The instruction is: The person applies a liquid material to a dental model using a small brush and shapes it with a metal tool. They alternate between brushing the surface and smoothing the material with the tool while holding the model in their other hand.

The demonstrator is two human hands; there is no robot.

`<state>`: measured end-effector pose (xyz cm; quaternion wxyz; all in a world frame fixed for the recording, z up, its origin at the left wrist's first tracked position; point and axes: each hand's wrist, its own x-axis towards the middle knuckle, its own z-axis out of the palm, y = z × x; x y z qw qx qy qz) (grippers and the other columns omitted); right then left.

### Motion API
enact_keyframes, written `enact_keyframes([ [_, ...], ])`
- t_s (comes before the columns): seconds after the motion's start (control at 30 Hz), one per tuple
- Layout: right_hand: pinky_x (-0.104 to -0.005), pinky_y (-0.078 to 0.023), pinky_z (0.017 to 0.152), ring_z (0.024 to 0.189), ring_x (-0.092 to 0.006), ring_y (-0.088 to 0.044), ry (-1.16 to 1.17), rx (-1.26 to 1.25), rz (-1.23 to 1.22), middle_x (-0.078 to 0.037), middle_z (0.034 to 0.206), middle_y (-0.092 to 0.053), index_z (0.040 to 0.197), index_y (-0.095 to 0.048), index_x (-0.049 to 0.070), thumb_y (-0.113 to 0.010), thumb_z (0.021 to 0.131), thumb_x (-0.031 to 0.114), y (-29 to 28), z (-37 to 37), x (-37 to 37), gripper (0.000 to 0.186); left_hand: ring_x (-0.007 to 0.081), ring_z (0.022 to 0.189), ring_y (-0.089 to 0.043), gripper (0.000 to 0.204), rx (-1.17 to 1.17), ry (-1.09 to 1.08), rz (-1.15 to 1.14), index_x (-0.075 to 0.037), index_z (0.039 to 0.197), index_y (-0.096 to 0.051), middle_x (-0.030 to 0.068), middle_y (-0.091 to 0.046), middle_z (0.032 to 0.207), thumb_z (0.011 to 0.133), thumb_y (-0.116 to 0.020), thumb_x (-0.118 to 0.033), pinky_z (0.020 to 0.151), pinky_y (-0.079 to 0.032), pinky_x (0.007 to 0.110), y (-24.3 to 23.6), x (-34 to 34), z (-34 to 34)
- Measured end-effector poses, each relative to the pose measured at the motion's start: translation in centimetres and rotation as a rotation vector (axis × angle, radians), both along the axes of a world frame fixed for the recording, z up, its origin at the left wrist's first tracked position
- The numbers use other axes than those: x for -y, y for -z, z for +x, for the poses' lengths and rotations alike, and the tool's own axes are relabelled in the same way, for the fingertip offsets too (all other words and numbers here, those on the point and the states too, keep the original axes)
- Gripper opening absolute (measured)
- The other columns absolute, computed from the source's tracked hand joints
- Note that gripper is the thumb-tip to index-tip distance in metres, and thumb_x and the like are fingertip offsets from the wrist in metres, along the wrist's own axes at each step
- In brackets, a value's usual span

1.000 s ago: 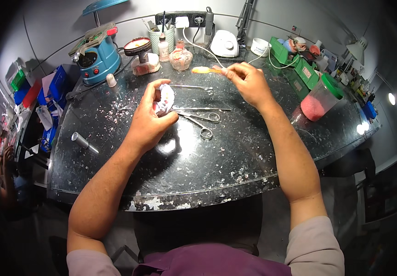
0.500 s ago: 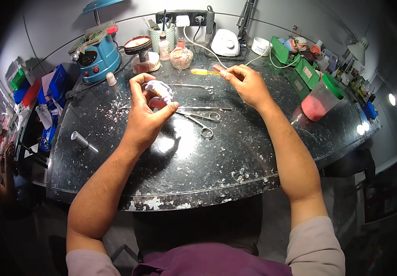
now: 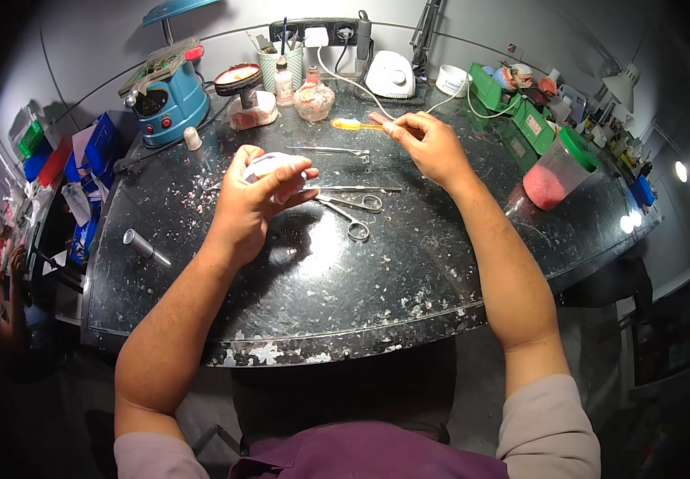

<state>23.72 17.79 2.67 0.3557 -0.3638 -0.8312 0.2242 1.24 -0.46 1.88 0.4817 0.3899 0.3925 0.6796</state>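
My left hand (image 3: pixel 243 195) is closed around a whitish dental model (image 3: pixel 267 164) with some pink on it. The thumb lies over its top, and the fingers hide much of the rest. Farther right, my right hand (image 3: pixel 426 144) pinches one end of a thin orange tool (image 3: pixel 354 124). Its far end is pale and brush-like, pointing left; the exact kind is unclear. Beyond the left hand lie scissor-handled forceps (image 3: pixel 353 215), a thin metal instrument (image 3: pixel 357 189) and another slim metal instrument (image 3: pixel 329 150).
A blue machine (image 3: pixel 171 112) stands back left, near a bottle (image 3: pixel 283 84) and a stained jar (image 3: pixel 314 100). A white device (image 3: pixel 391 74) is at the back. A green-lidded jar (image 3: pixel 549 180) of pink powder stands right; a metal cylinder (image 3: pixel 141 243) lies left.
My left hand has turned the dental model over, swinging the thumb across its top, and lowered slightly. My right hand with the orange tool has stayed nearly still.
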Motion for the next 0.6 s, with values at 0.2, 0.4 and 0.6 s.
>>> enact_keyframes([
  [0.2,-0.0291,-0.053,0.075,0.078,-0.0120,-0.065,-0.036,-0.011,-0.006,-0.006,0.101,-0.075,0.102,-0.075,0.003,-0.071,0.093,0.032,-0.2,-0.3,0.4,0.030,0.0316,0.109,-0.065,0.039,0.207,0.005,-0.133,-0.001,0.114,-0.059,0.0200,-0.065,0.109,0.099,-0.061,-0.036,0.097,-0.056,0.053,0.8,-0.2,-0.9],
  [0.4,-0.0351,-0.049,0.084,0.084,-0.0173,-0.062,-0.327,0.017,0.066,-0.007,0.088,-0.064,0.102,-0.075,0.006,-0.069,0.094,0.029,-0.7,-1.2,1.7,0.025,0.0341,0.115,-0.059,0.044,0.475,0.160,-0.041,0.005,0.127,-0.052,0.0197,-0.058,0.120,0.093,-0.056,-0.022,0.109,-0.042,0.060,1.6,-0.3,-2.2],
  [0.6,-0.0519,-0.025,0.115,0.084,-0.0198,-0.064,-0.456,0.095,0.335,-0.003,0.081,-0.066,0.094,-0.078,0.015,-0.069,0.091,0.043,0.9,-2.8,3.3,0.030,0.0299,0.116,-0.060,0.047,0.351,0.140,-0.079,0.003,0.132,-0.050,0.0190,-0.057,0.123,0.106,-0.047,-0.036,0.103,-0.051,0.049,1.3,-0.3,-0.6],
])
